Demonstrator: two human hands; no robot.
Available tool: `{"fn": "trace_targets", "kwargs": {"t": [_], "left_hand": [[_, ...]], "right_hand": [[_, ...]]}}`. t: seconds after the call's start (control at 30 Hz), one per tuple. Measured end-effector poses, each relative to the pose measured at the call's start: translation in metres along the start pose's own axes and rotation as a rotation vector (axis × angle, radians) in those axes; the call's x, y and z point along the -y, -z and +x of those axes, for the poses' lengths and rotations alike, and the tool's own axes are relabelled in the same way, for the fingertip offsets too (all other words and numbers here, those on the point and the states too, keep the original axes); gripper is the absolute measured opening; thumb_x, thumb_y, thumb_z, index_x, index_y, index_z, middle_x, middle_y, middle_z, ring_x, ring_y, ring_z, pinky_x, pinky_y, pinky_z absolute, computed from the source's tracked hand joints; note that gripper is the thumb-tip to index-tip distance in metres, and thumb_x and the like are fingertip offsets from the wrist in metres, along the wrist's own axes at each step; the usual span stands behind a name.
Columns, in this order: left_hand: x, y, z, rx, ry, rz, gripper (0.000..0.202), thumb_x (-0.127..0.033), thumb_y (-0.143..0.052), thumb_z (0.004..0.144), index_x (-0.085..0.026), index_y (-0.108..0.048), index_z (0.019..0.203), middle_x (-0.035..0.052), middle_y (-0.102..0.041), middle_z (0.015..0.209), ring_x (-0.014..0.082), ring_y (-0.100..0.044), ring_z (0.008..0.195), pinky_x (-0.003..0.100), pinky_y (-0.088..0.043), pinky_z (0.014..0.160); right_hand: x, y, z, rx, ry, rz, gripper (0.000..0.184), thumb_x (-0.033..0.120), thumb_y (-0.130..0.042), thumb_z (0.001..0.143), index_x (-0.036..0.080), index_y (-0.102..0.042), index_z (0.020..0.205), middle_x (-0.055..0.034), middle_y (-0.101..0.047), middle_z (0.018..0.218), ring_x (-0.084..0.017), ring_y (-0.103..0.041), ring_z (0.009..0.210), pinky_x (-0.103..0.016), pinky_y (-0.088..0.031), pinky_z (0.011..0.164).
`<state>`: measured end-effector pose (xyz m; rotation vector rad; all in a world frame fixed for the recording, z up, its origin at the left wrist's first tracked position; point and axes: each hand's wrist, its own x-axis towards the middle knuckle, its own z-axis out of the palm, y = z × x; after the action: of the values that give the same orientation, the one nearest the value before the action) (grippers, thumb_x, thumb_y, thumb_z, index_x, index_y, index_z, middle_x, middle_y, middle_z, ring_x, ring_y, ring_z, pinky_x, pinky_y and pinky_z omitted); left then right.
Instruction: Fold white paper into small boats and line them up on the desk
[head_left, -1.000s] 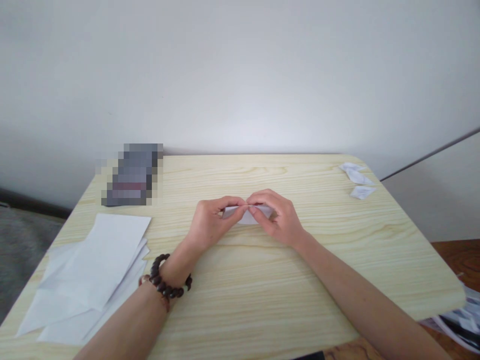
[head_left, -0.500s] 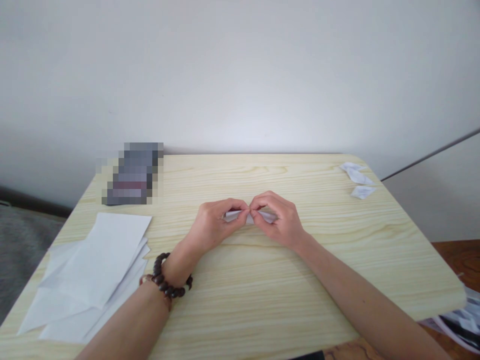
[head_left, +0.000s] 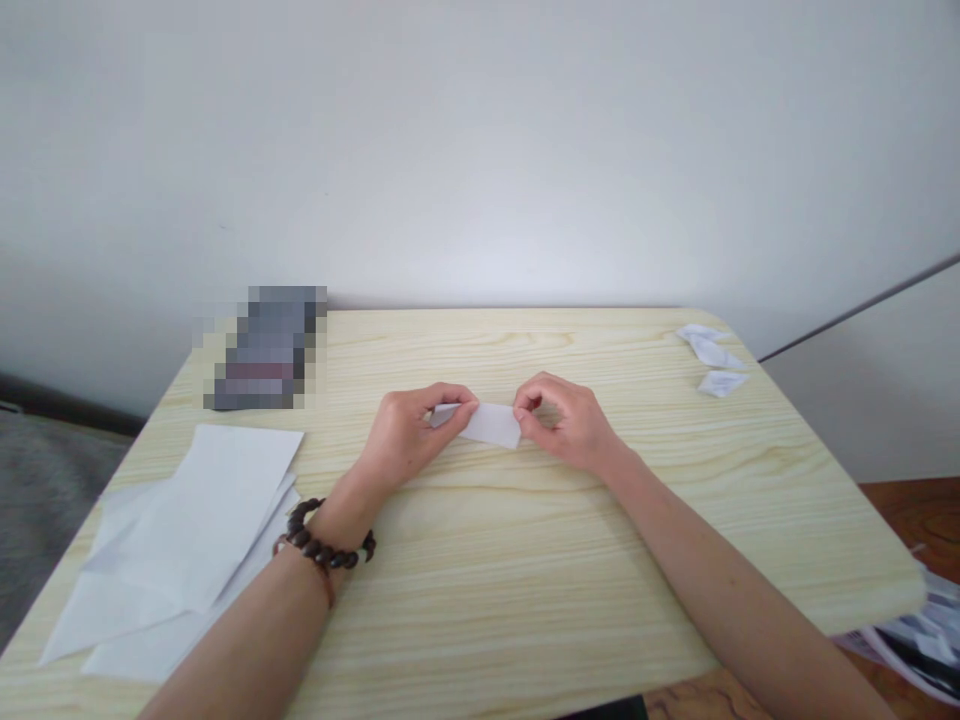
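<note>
A small white folded paper strip (head_left: 491,424) lies stretched between my two hands over the middle of the light wooden table (head_left: 525,580). My left hand (head_left: 409,440) pinches its left end with thumb and fingers closed; a dark bead bracelet (head_left: 322,545) circles that wrist. My right hand (head_left: 570,428) pinches the right end, fingers curled. The paper's ends are hidden under my fingertips.
A loose stack of white sheets (head_left: 180,545) lies at the table's left front. A blurred dark object (head_left: 262,350) sits at the back left. Small folded paper pieces (head_left: 712,360) rest at the back right corner. A white wall stands behind the table.
My hands have moved apart, each keeping its pinch, and the paper between them now shows as a flat strip instead of being bunched under touching fingertips.
</note>
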<state>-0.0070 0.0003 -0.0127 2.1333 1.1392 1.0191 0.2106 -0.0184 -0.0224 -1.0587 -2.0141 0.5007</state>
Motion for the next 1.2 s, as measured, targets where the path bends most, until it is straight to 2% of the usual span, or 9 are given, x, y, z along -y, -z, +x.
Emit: {"fn": "trace_targets", "kwargs": {"t": [0.17, 0.3, 0.4, 0.47, 0.53, 0.67, 0.93, 1.1, 1.2], "left_hand": [[0.001, 0.002, 0.001, -0.014, 0.067, -0.027, 0.017, -0.030, -0.061, 0.082, -0.017, -0.071, 0.080, -0.0013, -0.073, 0.074, 0.0117, -0.064, 0.063, 0.019, -0.045, 0.057], [0.001, 0.006, 0.003, -0.100, 0.156, -0.033, 0.015, -0.029, -0.061, 0.080, -0.017, -0.070, 0.078, -0.0011, -0.072, 0.073, 0.0107, -0.062, 0.059, 0.018, -0.043, 0.051], [0.001, 0.006, 0.004, -0.088, 0.144, -0.044, 0.015, -0.029, -0.062, 0.079, -0.016, -0.070, 0.077, -0.0010, -0.072, 0.071, 0.0107, -0.061, 0.059, 0.018, -0.044, 0.050], [-0.001, 0.003, 0.003, -0.054, 0.111, -0.063, 0.016, -0.030, -0.061, 0.080, -0.017, -0.070, 0.078, -0.0007, -0.072, 0.072, 0.0116, -0.063, 0.062, 0.018, -0.045, 0.053], [-0.004, 0.000, 0.002, -0.019, 0.089, -0.083, 0.017, -0.030, -0.061, 0.081, -0.017, -0.070, 0.080, -0.0006, -0.072, 0.073, 0.0118, -0.063, 0.062, 0.018, -0.046, 0.054], [-0.009, -0.005, -0.001, 0.062, 0.036, -0.103, 0.013, -0.026, -0.061, 0.082, -0.016, -0.069, 0.079, -0.0009, -0.072, 0.073, 0.0108, -0.064, 0.064, 0.017, -0.048, 0.059], [-0.007, -0.005, -0.001, 0.110, -0.042, -0.043, 0.008, -0.019, -0.058, 0.078, -0.015, -0.066, 0.078, -0.0019, -0.071, 0.071, 0.0098, -0.064, 0.064, 0.016, -0.050, 0.064], [-0.002, 0.000, 0.001, 0.132, -0.002, -0.019, 0.010, -0.021, -0.058, 0.077, -0.016, -0.066, 0.076, -0.0024, -0.070, 0.069, 0.0104, -0.064, 0.063, 0.017, -0.049, 0.062], [0.003, 0.007, 0.003, 0.108, 0.072, 0.005, 0.012, -0.024, -0.058, 0.079, -0.016, -0.067, 0.076, -0.0014, -0.070, 0.068, 0.0109, -0.064, 0.061, 0.018, -0.049, 0.061]], "right_hand": [[-0.006, 0.005, 0.000, 0.007, -0.046, 0.010, 0.006, 0.015, -0.058, 0.079, 0.020, -0.056, 0.076, 0.0007, -0.061, 0.074, -0.011, -0.055, 0.068, -0.024, -0.046, 0.066], [-0.011, 0.009, 0.000, -0.089, -0.141, 0.054, 0.008, 0.017, -0.057, 0.080, 0.019, -0.055, 0.072, 0.0002, -0.060, 0.071, -0.013, -0.057, 0.067, -0.026, -0.046, 0.065], [-0.008, 0.007, -0.001, -0.111, -0.182, 0.168, 0.008, 0.024, -0.053, 0.086, 0.019, -0.057, 0.083, -0.0026, -0.063, 0.080, -0.014, -0.060, 0.072, -0.028, -0.050, 0.068], [-0.002, 0.002, -0.001, -0.058, -0.170, 0.196, 0.016, 0.029, -0.055, 0.088, 0.019, -0.058, 0.099, -0.0052, -0.066, 0.093, -0.015, -0.063, 0.080, -0.028, -0.051, 0.072], [0.004, -0.003, -0.002, -0.006, -0.129, 0.171, 0.023, 0.032, -0.060, 0.085, 0.019, -0.058, 0.104, -0.0063, -0.068, 0.096, -0.016, -0.064, 0.084, -0.027, -0.051, 0.072], [0.008, -0.011, -0.003, 0.035, -0.079, 0.076, 0.014, 0.031, -0.054, 0.091, 0.019, -0.062, 0.089, -0.0021, -0.068, 0.079, -0.011, -0.061, 0.065, -0.021, -0.045, 0.055], [0.008, -0.010, -0.001, 0.034, 0.148, -0.102, 0.013, 0.024, -0.051, 0.094, 0.019, -0.062, 0.089, -0.0031, -0.067, 0.080, -0.013, -0.061, 0.071, -0.024, -0.047, 0.068], [0.003, -0.002, -0.001, 0.050, 0.156, -0.147, 0.015, 0.026, -0.050, 0.094, 0.020, -0.062, 0.089, -0.0027, -0.068, 0.080, -0.013, -0.062, 0.071, -0.025, -0.047, 0.068], [-0.003, 0.007, -0.002, -0.018, 0.117, -0.157, 0.014, 0.026, -0.051, 0.093, 0.021, -0.062, 0.086, -0.0018, -0.068, 0.078, -0.013, -0.062, 0.071, -0.024, -0.047, 0.068]]}}
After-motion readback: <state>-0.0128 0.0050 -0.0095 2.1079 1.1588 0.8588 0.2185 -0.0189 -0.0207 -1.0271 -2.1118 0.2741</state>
